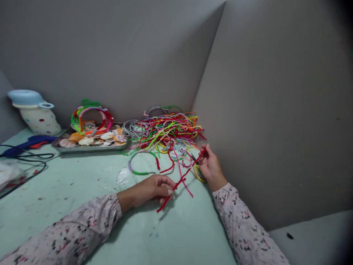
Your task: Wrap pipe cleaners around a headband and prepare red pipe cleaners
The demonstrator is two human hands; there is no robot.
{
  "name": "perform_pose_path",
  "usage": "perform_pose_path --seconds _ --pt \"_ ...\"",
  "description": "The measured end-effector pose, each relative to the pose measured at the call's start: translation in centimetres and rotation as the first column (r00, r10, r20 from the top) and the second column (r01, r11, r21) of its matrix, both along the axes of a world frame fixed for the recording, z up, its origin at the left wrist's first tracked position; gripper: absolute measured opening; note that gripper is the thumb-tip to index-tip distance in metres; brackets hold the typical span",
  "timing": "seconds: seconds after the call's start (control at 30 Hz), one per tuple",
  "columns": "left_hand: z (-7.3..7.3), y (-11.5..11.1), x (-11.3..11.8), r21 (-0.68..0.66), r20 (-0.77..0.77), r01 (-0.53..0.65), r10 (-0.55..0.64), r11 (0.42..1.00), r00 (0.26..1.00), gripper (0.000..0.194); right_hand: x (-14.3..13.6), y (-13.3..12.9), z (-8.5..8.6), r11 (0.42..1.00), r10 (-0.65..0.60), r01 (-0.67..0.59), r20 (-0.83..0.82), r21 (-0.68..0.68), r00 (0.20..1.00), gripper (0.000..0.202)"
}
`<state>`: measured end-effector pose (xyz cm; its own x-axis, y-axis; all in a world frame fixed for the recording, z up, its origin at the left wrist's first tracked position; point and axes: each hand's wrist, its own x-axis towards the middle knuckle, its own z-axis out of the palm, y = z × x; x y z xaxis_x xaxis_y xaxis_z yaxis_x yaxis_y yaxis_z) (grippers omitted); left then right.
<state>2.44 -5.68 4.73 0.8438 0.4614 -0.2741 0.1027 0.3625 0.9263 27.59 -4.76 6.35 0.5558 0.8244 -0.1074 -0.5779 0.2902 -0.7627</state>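
Note:
A red pipe cleaner (182,179) runs slantwise between my two hands above the table. My left hand (156,188) pinches it near its lower end, which sticks out past the fingers. Up at the other end, my right hand (211,165) holds it between thumb and fingers. Just beyond my left hand lies a headband (132,154) wrapped in green, purple and red, with a bare grey tip. Yellow-handled scissors (199,175) lie beside my right hand, partly hidden by it. A large heap of coloured pipe cleaners (173,127) sits behind both hands.
A metal tray (91,148) of seashells (86,140) stands at the back left, with wrapped colourful hoops (106,119) on it. Farther left are a dotted bottle (41,119), a blue tool (30,142) and a black cable (41,162). Grey walls (264,110) close off the back and right.

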Motion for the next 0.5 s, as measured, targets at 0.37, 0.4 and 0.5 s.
perform_pose_path --seconds 0.37,0.4,0.5 --pt "-0.6 0.5 0.0 -0.044 0.099 -0.214 0.217 0.976 0.971 0.033 -3.9 -2.0 -0.7 0.8 0.589 -0.551 0.488 -0.237 0.644 0.032" --pt "-0.7 0.5 0.0 -0.038 0.104 -0.224 0.227 0.974 0.968 0.033 -4.4 -2.3 -0.7 0.771 0.622 -0.562 0.541 -0.3 0.566 0.032" --pt "-0.7 0.6 0.1 -0.02 0.091 -0.25 0.25 0.968 0.964 0.034 -5.4 -2.8 -0.8 0.749 0.648 -0.524 0.612 -0.405 0.453 0.032"
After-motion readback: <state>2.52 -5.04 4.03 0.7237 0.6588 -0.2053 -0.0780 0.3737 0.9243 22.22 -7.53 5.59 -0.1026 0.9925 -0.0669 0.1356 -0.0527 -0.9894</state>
